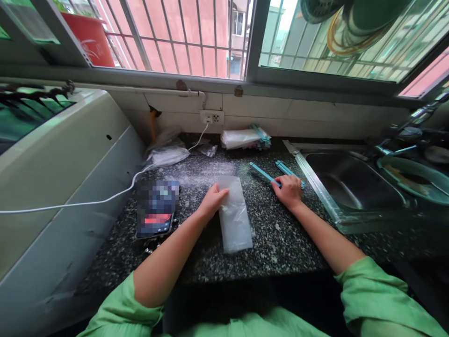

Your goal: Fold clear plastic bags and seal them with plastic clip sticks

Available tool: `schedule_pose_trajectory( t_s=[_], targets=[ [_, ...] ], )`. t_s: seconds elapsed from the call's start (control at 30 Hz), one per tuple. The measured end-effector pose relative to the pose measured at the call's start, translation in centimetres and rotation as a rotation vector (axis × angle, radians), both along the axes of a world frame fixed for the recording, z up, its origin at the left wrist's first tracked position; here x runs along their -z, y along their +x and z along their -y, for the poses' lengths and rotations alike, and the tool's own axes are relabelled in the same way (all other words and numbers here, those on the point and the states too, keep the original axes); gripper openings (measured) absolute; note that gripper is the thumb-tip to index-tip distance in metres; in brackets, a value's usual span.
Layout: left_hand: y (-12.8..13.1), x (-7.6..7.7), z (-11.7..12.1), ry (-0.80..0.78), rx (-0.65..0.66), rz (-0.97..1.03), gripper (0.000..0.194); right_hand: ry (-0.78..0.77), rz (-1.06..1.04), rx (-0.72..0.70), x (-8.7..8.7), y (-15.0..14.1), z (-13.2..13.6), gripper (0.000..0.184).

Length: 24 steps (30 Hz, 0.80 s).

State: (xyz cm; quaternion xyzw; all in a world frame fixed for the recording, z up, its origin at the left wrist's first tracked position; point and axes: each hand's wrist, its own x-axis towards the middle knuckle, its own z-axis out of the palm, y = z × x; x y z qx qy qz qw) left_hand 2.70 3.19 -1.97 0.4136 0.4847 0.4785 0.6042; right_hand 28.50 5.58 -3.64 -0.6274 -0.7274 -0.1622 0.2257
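My left hand (212,201) pinches the upper left edge of a clear plastic bag (236,220), thumb on top. The bag lies flat and long on the dark speckled counter. To the right, my right hand (290,191) is closed on one end of a slim blue strip (261,172), which points away to the upper left. More blue strips (281,166) lie close together under and behind that hand, partly hidden by it. At the back of the counter rests a stack of clear bags (240,139) with blue strips (261,135) at its right end.
A phone (159,208) lies left of my left arm. A white cable (105,200) runs from a wall socket (212,117) across the left side. A metal sink (351,180) borders the counter on the right, with a basin (417,180) beside it. Barred windows stand behind.
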Motion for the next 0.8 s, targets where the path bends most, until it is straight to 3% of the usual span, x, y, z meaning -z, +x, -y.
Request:
schedule_pose_trajectory(
  t_s=[0.17,0.4,0.8],
  targets=[
    [-0.3,-0.3,-0.1,-0.059,0.07,-0.068,0.018,0.068,-0.075,-0.145,-0.5,-2.3,1.2,0.022],
    [-0.3,-0.3,0.1,-0.056,0.091,-0.038,0.021,0.102,-0.163,-0.283,-1.4,-4.5,3.1,0.023],
    [-0.3,-0.4,0.2,-0.096,0.19,0.012,0.022,0.118,-0.209,-0.419,-1.5,-5.2,4.2,0.019]
  ],
)
